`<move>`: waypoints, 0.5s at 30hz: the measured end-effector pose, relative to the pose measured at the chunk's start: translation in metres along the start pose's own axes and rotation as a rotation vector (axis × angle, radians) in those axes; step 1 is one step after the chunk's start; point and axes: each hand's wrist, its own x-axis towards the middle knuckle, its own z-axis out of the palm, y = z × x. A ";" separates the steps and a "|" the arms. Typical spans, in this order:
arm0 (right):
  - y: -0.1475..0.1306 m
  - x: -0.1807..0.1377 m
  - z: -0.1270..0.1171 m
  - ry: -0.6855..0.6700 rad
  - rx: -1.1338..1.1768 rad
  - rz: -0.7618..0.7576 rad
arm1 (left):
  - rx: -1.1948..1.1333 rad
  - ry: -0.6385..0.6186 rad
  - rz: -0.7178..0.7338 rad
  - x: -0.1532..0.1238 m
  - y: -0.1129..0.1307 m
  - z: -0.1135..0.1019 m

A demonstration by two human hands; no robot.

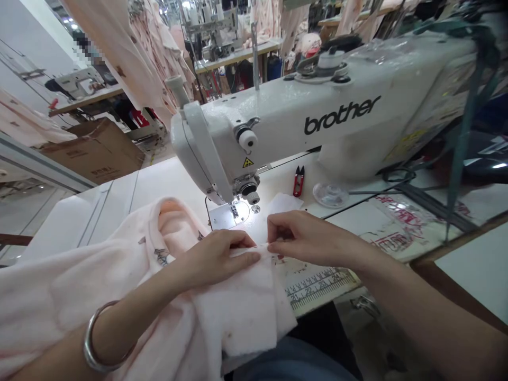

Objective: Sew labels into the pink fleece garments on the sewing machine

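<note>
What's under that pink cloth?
The pale pink, soft-looking fabric lies partly on the white sewing table; grey-blue clothing shows below the fabric's lower edge. The table beneath is covered, so anything else there is hidden.

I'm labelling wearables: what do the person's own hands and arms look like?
The left hand is gloveless, with a silver-coloured bangle around that forearm. The right hand is gloveless too, and no bracelet shows on that arm. Neither forearm shows a sleeve.

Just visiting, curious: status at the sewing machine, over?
Left fingers, right fingers holding pink fabric. Fabric not under presser foot. Red snips lie well clear.
</note>
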 end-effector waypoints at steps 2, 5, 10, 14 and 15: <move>-0.001 -0.002 0.001 0.022 -0.011 -0.007 | -0.054 0.005 -0.044 0.000 0.000 0.002; 0.002 -0.005 0.003 0.019 0.031 0.007 | -0.133 0.051 -0.121 0.000 0.001 0.007; 0.013 0.005 0.005 -0.073 0.056 0.060 | -0.155 0.145 -0.167 0.000 0.000 0.011; 0.010 0.032 0.003 -0.093 0.103 0.099 | -0.301 0.138 -0.203 0.004 -0.013 -0.001; 0.007 0.040 0.002 -0.089 0.103 0.108 | -0.332 0.142 -0.217 0.006 -0.017 -0.005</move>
